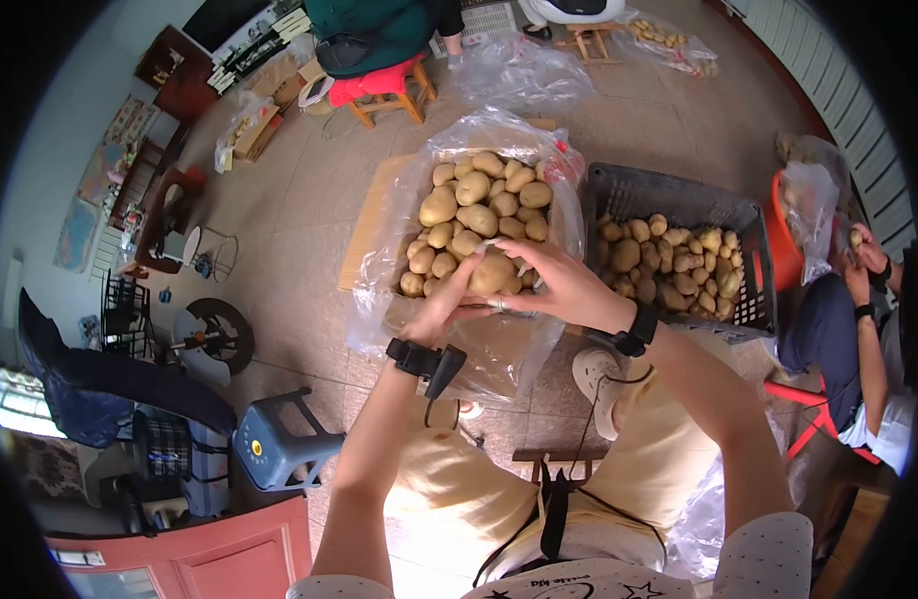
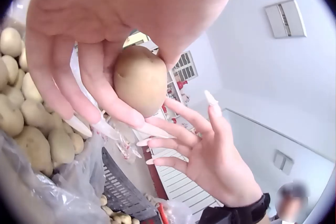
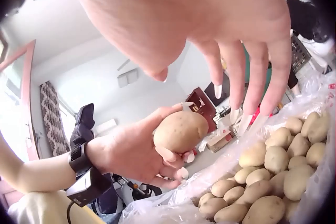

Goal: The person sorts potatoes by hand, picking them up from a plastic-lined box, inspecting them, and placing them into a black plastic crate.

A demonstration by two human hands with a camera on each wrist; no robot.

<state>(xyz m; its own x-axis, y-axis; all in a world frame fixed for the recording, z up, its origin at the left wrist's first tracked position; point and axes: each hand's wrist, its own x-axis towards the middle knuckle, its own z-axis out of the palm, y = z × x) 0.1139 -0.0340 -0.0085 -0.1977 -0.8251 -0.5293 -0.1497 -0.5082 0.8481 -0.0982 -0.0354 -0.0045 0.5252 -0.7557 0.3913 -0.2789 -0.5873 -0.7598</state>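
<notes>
My left hand (image 1: pixel 446 302) grips a large potato (image 3: pixel 181 132), its fingers and thumb curled round it, above the near side of a bag-lined box. Many potatoes (image 1: pixel 476 200) fill that clear plastic bag (image 1: pixel 379 290). In the left wrist view the held potato (image 2: pixel 140 80) sits between thumb and fingers. Close on the other side is my right hand (image 1: pixel 571 287), fingers spread and loosely extended. The right wrist view shows a gap between this right hand (image 3: pixel 210 19) and the potato.
Right of the box stands a black plastic crate (image 1: pixel 668 185) holding smaller potatoes. Beyond it are an orange-red tub (image 1: pixel 783 240) and another person's hands (image 1: pixel 868 265). A blue stool (image 1: pixel 279 439) stands at left. Further back, someone sits on a wooden stool (image 1: pixel 399 95).
</notes>
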